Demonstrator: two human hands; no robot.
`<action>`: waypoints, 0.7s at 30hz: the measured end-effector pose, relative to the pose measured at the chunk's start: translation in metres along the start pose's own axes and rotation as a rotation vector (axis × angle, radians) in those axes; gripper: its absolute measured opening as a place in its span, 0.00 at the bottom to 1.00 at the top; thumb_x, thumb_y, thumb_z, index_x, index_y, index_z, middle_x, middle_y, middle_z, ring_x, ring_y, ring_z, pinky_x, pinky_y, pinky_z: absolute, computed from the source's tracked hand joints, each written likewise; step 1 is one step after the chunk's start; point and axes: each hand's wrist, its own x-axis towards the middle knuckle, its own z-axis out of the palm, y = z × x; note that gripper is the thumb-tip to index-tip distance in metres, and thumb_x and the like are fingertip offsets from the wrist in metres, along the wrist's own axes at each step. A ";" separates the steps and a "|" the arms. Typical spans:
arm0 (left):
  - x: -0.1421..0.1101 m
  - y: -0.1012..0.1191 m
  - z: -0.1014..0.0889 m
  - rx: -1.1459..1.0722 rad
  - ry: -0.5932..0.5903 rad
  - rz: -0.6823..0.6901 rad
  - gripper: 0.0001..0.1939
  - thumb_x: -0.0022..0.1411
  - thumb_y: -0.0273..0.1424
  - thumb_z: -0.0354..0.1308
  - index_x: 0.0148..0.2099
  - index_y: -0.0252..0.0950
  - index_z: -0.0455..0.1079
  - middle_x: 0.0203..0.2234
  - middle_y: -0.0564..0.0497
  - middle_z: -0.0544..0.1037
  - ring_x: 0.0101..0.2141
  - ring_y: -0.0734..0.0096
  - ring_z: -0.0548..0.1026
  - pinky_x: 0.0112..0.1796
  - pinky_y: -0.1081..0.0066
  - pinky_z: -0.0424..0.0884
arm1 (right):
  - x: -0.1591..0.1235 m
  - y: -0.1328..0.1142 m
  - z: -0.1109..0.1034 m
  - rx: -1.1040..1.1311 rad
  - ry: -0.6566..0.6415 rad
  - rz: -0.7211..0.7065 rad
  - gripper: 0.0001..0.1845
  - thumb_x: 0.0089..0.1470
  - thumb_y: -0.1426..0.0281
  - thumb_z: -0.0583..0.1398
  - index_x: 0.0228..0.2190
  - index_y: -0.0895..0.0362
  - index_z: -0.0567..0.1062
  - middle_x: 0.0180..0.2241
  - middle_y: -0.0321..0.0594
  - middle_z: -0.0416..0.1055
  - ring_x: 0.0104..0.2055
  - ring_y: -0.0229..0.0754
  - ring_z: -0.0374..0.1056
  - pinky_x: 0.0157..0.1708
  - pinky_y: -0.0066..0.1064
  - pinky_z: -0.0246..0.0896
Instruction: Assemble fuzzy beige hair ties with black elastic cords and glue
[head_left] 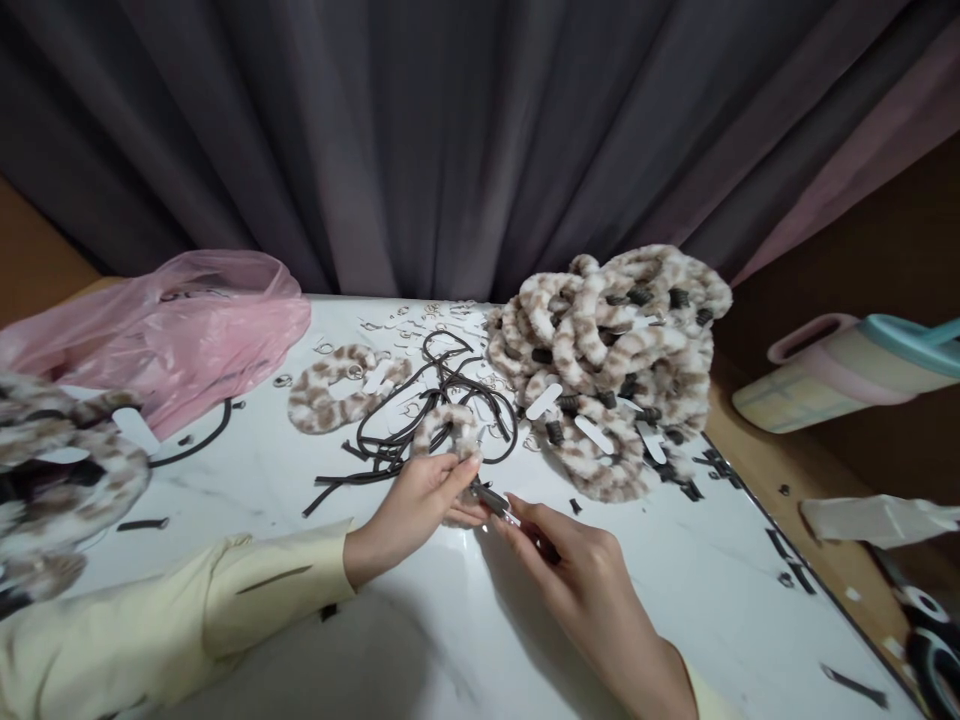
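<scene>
My left hand point(420, 505) is closed on a fuzzy brown-and-white ring point(442, 425), pinching its near end between thumb and fingers. My right hand point(574, 575) is closed around a small dark tool with a shiny metal part point(510, 515); its exact kind is not clear. The tool's tip meets the ring just beside my left thumb, and the fingers hide the point of contact. Loops of dark cord point(375, 450) lie tangled on the table just behind the left hand. Another fuzzy ring point(322, 400) with a white tag lies flat further left.
Many fuzzy rings with white tags are heaped point(622, 350) at the back right. A pink plastic bag point(225, 320) and more fuzzy rings point(97, 490) lie left. Small metal rings and cord scraps point(855, 685) are scattered on the white table point(315, 660). At right are a tumbler point(825, 390) and scissors point(934, 660).
</scene>
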 end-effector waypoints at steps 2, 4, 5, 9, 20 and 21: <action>0.000 0.001 0.000 -0.004 0.003 -0.006 0.21 0.55 0.48 0.56 0.30 0.32 0.65 0.23 0.50 0.74 0.27 0.67 0.77 0.35 0.65 0.75 | 0.000 -0.001 0.000 -0.002 -0.005 -0.003 0.13 0.60 0.66 0.52 0.30 0.59 0.72 0.20 0.36 0.70 0.18 0.33 0.64 0.20 0.21 0.59; 0.000 0.000 0.000 -0.010 -0.002 -0.005 0.21 0.54 0.47 0.57 0.30 0.31 0.66 0.23 0.49 0.74 0.27 0.67 0.77 0.35 0.66 0.75 | 0.001 -0.002 -0.001 -0.006 -0.004 -0.012 0.14 0.60 0.66 0.51 0.30 0.59 0.72 0.20 0.37 0.70 0.17 0.33 0.63 0.20 0.21 0.59; 0.000 0.000 -0.001 -0.012 -0.007 -0.002 0.21 0.54 0.47 0.57 0.30 0.31 0.66 0.23 0.49 0.74 0.27 0.67 0.77 0.35 0.66 0.75 | 0.001 -0.002 -0.001 -0.008 -0.004 -0.019 0.14 0.60 0.66 0.51 0.31 0.60 0.72 0.20 0.37 0.70 0.17 0.33 0.63 0.19 0.21 0.58; 0.000 0.000 -0.001 0.000 -0.012 -0.002 0.21 0.55 0.48 0.56 0.31 0.31 0.66 0.22 0.50 0.74 0.28 0.66 0.77 0.34 0.66 0.75 | 0.000 -0.002 0.000 -0.018 -0.004 -0.034 0.14 0.60 0.66 0.51 0.32 0.61 0.73 0.19 0.36 0.70 0.17 0.33 0.63 0.19 0.20 0.58; 0.000 -0.001 0.001 0.020 0.032 0.010 0.21 0.53 0.48 0.57 0.29 0.32 0.63 0.22 0.51 0.73 0.27 0.67 0.77 0.33 0.68 0.75 | 0.002 -0.005 0.004 -0.061 -0.030 -0.018 0.15 0.61 0.67 0.49 0.31 0.60 0.72 0.21 0.38 0.71 0.18 0.33 0.62 0.19 0.22 0.56; 0.000 -0.002 0.001 0.024 0.037 0.014 0.21 0.54 0.48 0.57 0.29 0.32 0.63 0.23 0.51 0.73 0.27 0.67 0.77 0.33 0.68 0.75 | 0.003 -0.005 0.005 -0.050 -0.033 -0.003 0.15 0.61 0.68 0.49 0.30 0.60 0.71 0.20 0.37 0.70 0.17 0.33 0.62 0.19 0.22 0.55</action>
